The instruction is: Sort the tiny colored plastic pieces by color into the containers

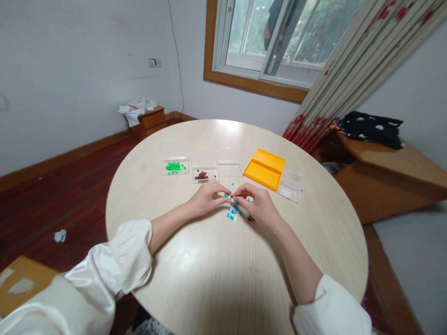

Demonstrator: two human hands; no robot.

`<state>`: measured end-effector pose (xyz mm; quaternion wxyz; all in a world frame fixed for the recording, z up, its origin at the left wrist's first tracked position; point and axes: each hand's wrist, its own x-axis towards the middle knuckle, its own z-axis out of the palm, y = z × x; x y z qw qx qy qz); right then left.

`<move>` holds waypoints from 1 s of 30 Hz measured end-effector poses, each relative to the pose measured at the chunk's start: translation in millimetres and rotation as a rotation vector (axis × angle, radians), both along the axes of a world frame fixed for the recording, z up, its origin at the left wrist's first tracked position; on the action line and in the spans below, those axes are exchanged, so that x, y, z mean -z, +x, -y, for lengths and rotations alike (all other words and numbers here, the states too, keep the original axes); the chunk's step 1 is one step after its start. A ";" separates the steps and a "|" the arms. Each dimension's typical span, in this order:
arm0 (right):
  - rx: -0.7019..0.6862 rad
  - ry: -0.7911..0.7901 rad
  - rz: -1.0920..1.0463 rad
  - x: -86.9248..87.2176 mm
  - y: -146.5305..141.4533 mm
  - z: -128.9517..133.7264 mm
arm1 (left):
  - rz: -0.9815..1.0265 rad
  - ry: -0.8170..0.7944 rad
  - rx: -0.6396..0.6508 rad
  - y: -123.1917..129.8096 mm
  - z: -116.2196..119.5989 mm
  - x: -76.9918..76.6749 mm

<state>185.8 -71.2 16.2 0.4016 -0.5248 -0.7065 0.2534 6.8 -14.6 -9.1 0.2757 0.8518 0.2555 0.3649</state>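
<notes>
My left hand [206, 197] and my right hand [257, 204] meet fingertip to fingertip over a loose pile of small blue pieces [233, 211]. A few brown and pale yellow bits lie among them. The thumb and index finger of each hand are closed in a pinch around a tiny spot, which looks brownish; its kind is too small to make out. Just beyond my left hand stands a transparent box with dark brown pieces [201, 175]. Farther left, another transparent box holds bright green pieces [174, 166]. My right hand partly covers the pile.
A third transparent box [229, 169] and an open yellow case [264, 168] stand toward the far side of the round table [209, 279]. Right of the case is a small transparent box [289, 191] with something white inside. A wooden cabinet [391, 181] stands off to the right.
</notes>
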 end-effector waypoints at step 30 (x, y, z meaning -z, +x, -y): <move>0.019 -0.414 0.499 -19.6 48.0 11.7 | -0.175 -0.025 -0.660 -28.6 -44.1 7.8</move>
